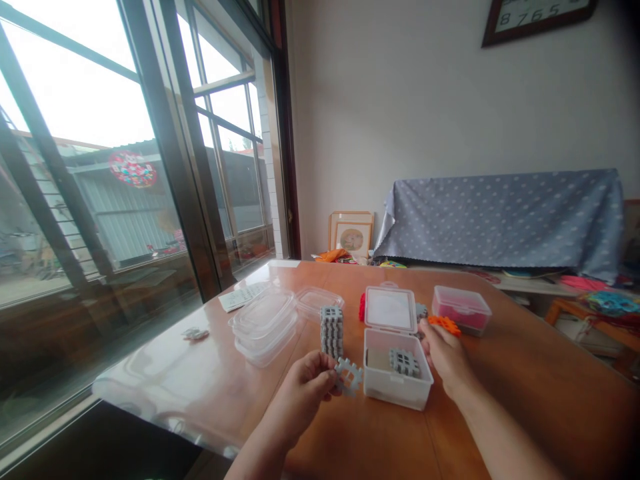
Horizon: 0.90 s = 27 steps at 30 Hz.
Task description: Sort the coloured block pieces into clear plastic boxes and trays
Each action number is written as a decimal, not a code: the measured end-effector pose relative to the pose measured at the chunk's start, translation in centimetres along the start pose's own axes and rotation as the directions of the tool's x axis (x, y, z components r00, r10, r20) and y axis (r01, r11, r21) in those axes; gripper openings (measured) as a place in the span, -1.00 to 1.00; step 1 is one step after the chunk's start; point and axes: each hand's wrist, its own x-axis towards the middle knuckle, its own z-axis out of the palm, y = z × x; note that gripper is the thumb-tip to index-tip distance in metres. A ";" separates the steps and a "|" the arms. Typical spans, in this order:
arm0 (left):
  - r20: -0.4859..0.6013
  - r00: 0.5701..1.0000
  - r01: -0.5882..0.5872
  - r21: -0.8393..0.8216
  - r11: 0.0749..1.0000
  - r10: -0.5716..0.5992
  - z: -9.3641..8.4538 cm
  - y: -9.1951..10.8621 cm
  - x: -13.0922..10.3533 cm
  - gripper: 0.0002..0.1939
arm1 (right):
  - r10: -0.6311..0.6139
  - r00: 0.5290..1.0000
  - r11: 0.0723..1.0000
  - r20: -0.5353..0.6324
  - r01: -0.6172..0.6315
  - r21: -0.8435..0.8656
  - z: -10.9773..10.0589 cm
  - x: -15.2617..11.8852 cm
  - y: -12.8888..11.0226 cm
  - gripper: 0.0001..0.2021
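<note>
Pinched in my left hand (pixel 311 385) is a flat grey notched building tile (pixel 349 377) with a window-like opening. Just behind it rises a stack of matching grey tiles (pixel 332 333). A clear plastic box (pixel 397 395), its lid (pixel 391 308) tipped back, stands between my hands; several grey tiles (pixel 404 362) lie inside. My right hand (pixel 444 357) is at the box's back right corner, fingers curled together. Close to those fingertips are grey pieces (pixel 421 311), partly covered by the lid, and orange pieces (pixel 444 325). Whatever the right fingers grip is hidden.
Left of the stack lie nested clear containers (pixel 265 327) and a clear lid (pixel 320 301). A closed box with pink contents (pixel 461 310) sits at the back right. Red pieces (pixel 362 307) show beside the lid. A small wrapped item (pixel 195 334) and paper (pixel 244 296) rest at left.
</note>
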 end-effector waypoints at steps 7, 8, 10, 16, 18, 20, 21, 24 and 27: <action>0.008 0.995 -0.103 -0.083 0.991 0.104 3.0 2.8 1.5 -0.71 | -0.101 0.995 0.994 0.022 0.100 0.031 -0.4 -0.4 -1.7 -0.55; 0.016 0.993 -0.115 -0.096 0.989 0.117 3.5 3.1 1.8 -0.68 | -0.139 0.990 0.990 -0.010 0.140 0.030 -0.6 -0.5 -2.1 -0.53; 0.029 0.989 -0.144 -0.110 0.983 0.148 4.6 3.7 2.5 -0.64 | -0.201 0.974 0.978 -0.105 0.205 0.026 -1.1 -0.7 -3.1 -0.53; 0.069 0.979 -0.176 -0.181 0.968 0.191 7.2 4.6 4.7 -0.54 | -0.236 0.971 0.969 0.047 0.231 0.085 -1.5 -1.9 -4.7 -0.60; 0.081 0.977 -0.180 -0.184 0.966 0.197 7.9 4.6 5.4 -0.51 | -0.249 0.955 0.967 0.161 0.237 0.089 -1.2 -2.4 -5.0 -0.60; 0.091 0.975 -0.184 -0.175 0.967 0.202 8.7 4.5 6.1 -0.49 | -0.242 0.942 0.969 0.231 0.224 0.104 -0.9 -2.9 -5.4 -0.59; 0.094 0.974 -0.186 -0.170 0.968 0.204 9.0 4.4 6.4 -0.49 | -0.235 0.938 0.971 0.255 0.213 0.112 -0.8 -3.0 -5.7 -0.58; 0.113 0.970 -0.197 -0.145 0.970 0.214 9.8 3.9 7.3 -0.49 | -0.202 0.934 0.978 0.293 0.175 0.116 -0.6 -3.3 -6.4 -0.56; 0.161 0.952 -0.255 -0.053 0.966 0.260 9.9 3.3 7.8 -0.49 | -0.152 0.945 0.986 0.289 0.123 0.115 -0.6 -3.2 -6.7 -0.55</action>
